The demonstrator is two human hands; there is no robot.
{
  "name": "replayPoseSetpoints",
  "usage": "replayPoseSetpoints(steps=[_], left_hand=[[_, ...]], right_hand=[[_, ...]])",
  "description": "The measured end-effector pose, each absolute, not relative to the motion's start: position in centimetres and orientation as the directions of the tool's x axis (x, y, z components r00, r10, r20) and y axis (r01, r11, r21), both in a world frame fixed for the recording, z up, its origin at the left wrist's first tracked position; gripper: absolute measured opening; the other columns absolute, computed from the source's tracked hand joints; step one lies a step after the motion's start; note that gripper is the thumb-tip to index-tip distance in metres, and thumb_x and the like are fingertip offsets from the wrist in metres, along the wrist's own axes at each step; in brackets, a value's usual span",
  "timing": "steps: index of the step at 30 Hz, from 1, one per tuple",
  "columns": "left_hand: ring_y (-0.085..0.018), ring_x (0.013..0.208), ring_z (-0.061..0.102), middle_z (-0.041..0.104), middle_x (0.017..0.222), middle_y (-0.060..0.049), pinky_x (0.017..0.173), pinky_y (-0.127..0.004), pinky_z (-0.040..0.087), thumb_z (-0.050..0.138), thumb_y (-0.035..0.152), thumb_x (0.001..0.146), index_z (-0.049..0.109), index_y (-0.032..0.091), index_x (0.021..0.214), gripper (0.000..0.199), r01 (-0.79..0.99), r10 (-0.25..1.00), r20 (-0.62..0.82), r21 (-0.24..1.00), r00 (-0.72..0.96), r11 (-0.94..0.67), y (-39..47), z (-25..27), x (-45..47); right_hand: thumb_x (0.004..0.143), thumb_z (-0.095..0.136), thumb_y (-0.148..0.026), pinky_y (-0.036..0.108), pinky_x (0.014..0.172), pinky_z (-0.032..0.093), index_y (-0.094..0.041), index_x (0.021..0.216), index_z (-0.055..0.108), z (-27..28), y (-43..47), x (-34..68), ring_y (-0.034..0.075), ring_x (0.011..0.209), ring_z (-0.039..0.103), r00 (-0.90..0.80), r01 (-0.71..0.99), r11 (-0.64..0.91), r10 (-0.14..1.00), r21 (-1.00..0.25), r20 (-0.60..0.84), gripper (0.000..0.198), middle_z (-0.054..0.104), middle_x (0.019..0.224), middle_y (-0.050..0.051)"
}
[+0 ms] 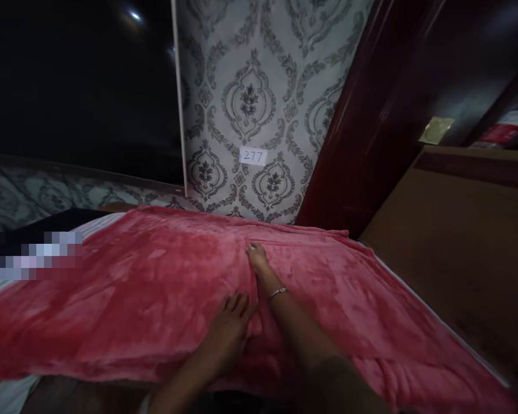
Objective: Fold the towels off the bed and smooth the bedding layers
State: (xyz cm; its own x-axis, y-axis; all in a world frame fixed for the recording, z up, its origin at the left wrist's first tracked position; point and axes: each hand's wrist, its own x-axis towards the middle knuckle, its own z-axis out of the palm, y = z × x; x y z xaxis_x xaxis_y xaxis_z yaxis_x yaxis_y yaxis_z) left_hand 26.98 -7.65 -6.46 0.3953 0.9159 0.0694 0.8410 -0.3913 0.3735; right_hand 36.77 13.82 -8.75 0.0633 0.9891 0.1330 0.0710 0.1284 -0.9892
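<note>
A plush pinkish-red blanket (168, 293) lies spread over the surface before me, with a fold line running from front to back near its middle. My left hand (233, 322) rests flat on the blanket just left of that fold, fingers apart. Farther forward, my right hand (258, 257) is closed on the blanket at the far end of the fold, thumb and fingers pinched together. A thin bracelet (278, 292) circles the right wrist.
A large dark screen (77, 86) stands at the back left. Behind is patterned wallpaper (280, 109) with a paper label (253, 156) reading 277. A dark red wooden panel (371, 115) and a brown cardboard box (466, 230) border the right side. Striped cloth (99, 223) shows under the blanket.
</note>
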Motion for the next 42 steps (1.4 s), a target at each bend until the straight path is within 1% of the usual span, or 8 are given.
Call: replayPoseSetpoints(steps=[9, 14, 22, 29, 32, 35, 38, 42], left_hand=[[-0.03, 0.155, 0.024, 0.031, 0.165, -0.011, 0.129, -0.051, 0.015, 0.049, 0.016, 0.081, 0.039, 0.021, 0.157, 0.076, 0.873, 0.931, -0.103, 0.396, 0.351, -0.285, -8.0, -6.4, 28.1], [-0.035, 0.155, 0.018, 0.027, 0.166, -0.015, 0.127, -0.057, 0.016, 0.049, 0.019, 0.084, 0.039, 0.017, 0.156, 0.073, 0.864, 0.914, -0.048, 0.349, 0.402, -0.362, -7.5, -8.7, 28.7], [-0.031, 0.154, 0.025, 0.034, 0.164, -0.013, 0.129, -0.054, 0.015, 0.049, 0.017, 0.085, 0.043, 0.02, 0.155, 0.07, 0.862, 0.916, -0.015, 0.344, 0.4, -0.371, -6.9, -9.0, 27.8], [-0.036, 0.155, 0.02, 0.03, 0.164, -0.017, 0.127, -0.06, 0.012, 0.053, 0.015, 0.083, 0.044, 0.017, 0.153, 0.071, 0.859, 0.908, -0.036, 0.342, 0.417, -0.381, -7.4, -8.2, 28.7], [-0.037, 0.155, 0.019, 0.028, 0.164, -0.016, 0.125, -0.062, 0.016, 0.064, 0.026, 0.082, 0.042, 0.022, 0.154, 0.076, 0.777, 0.863, 0.006, 0.433, 0.504, -0.457, -7.9, -9.4, 27.6], [-0.031, 0.143, 0.046, 0.052, 0.152, -0.009, 0.12, -0.051, 0.036, 0.068, 0.04, 0.083, 0.054, 0.03, 0.146, 0.065, 0.572, 0.781, 0.108, 0.621, 0.615, -0.537, -7.1, -9.2, 24.6], [-0.024, 0.128, 0.061, 0.067, 0.136, -0.007, 0.111, -0.041, 0.047, 0.054, 0.047, 0.092, 0.063, 0.029, 0.137, 0.049, 0.55, 0.86, 0.231, 0.686, 0.456, -0.476, -3.6, -7.2, 20.3], [-0.027, 0.144, 0.044, 0.052, 0.152, -0.013, 0.121, -0.05, 0.031, 0.036, 0.044, 0.099, 0.053, 0.02, 0.147, 0.056, 0.846, 0.971, 0.218, 0.494, 0.103, -0.201, 3.9, -5.2, 14.7]], right_hand=[[0.073, 0.062, -0.028, 0.034, 0.093, 0.053, -0.017, 0.121, 0.069, -10.2, 15.5, 37.6, 0.023, 0.104, 0.067, 0.127, 0.156, 0.076, 0.987, -0.985, 0.096, 0.049, 0.073, 0.117, 0.009], [0.075, 0.059, -0.024, 0.038, 0.098, 0.051, -0.011, 0.128, 0.064, -11.2, 15.3, 38.7, 0.025, 0.108, 0.067, 0.143, 0.231, 0.024, 0.988, -0.973, 0.058, 0.054, 0.07, 0.124, 0.015], [0.078, 0.056, -0.015, 0.03, 0.096, 0.052, -0.017, 0.141, 0.056, -9.9, 14.9, 38.4, 0.017, 0.111, 0.067, 0.013, 0.315, 0.102, 0.994, -0.944, 0.111, 0.063, 0.067, 0.135, 0.008], [0.082, 0.051, -0.011, 0.032, 0.115, 0.038, -0.016, 0.145, 0.055, -8.8, 13.2, 39.4, 0.018, 0.136, 0.054, -0.009, 0.502, 0.137, 0.988, -0.854, 0.153, 0.063, 0.057, 0.148, 0.01], [0.081, 0.052, -0.008, 0.035, 0.117, 0.037, -0.018, 0.146, 0.054, -8.0, 12.5, 39.6, 0.022, 0.136, 0.053, -0.028, 0.587, 0.122, 0.991, -0.8, 0.13, 0.065, 0.058, 0.147, 0.011], [0.085, 0.053, -0.011, 0.045, 0.119, 0.031, -0.013, 0.15, 0.05, -6.7, 11.9, 38.8, 0.031, 0.145, 0.041, -0.038, 0.662, 0.131, 0.989, -0.738, 0.141, 0.065, 0.045, 0.156, 0.018], [0.092, 0.052, -0.02, 0.049, 0.122, 0.024, -0.013, 0.157, 0.037, -6.0, 10.5, 37.1, 0.033, 0.152, 0.026, -0.132, 0.788, 0.252, 0.96, -0.562, 0.245, 0.068, 0.028, 0.165, 0.018], [0.094, 0.058, -0.041, 0.055, 0.123, 0.009, -0.025, 0.159, 0.035, -8.0, 6.9, 35.0, 0.034, 0.155, 0.013, -0.317, 0.813, 0.412, 0.906, -0.411, 0.28, 0.071, 0.024, 0.168, 0.01]])
